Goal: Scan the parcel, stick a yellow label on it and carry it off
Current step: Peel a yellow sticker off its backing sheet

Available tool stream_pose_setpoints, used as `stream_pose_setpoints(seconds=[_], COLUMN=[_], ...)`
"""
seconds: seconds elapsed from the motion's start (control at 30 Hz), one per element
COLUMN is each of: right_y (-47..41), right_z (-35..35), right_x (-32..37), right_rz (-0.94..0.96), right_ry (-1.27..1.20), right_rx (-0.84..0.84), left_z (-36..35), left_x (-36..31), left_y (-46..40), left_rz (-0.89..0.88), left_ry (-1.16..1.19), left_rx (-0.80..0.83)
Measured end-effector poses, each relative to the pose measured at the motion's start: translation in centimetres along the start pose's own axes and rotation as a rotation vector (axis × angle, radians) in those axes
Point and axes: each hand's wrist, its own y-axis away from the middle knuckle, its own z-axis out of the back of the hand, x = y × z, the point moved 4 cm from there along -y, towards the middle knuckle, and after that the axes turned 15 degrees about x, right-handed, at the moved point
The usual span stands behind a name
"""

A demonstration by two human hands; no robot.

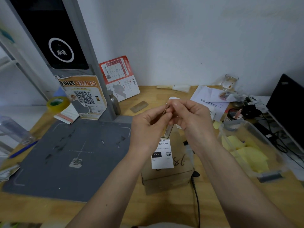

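Both hands were raised above the wooden worktop (115,209). The left hand (148,127) and right hand (189,116) met fingertip to fingertip, fingers pressed together — pinching a small yellow label (167,130) whose upper edge sat between the two thumbs. The rest of the label hung below the fingers, partly hidden by the palms. Directly beneath the fingers stood the cardboard parcel (167,176), resting on the worktop with a white shipping label (162,155) on top. Left of the fingers lay the grey scanning mat (69,155); right of them — a clear bin of yellow labels (246,150).
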Motion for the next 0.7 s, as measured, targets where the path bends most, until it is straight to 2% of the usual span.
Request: stream_pose_setpoints(seconds=[0.23, 0.7], right_y=[0.09, -0.14], right_z=[0.27, 0.48], right_x=[0.21, 0.08], right_rz=[0.019, 0.038], right_ry=[0.023, 0.026], right_rx=[-0.042, -0.001], left_z=[-0.32, -0.01], left_x=[-0.27, -0.05], left_y=[0.18, -0.20], left_rz=[-0.026, -0.015], left_ry=[-0.041, 0.014], left_rx=[-0.009, -0.010])
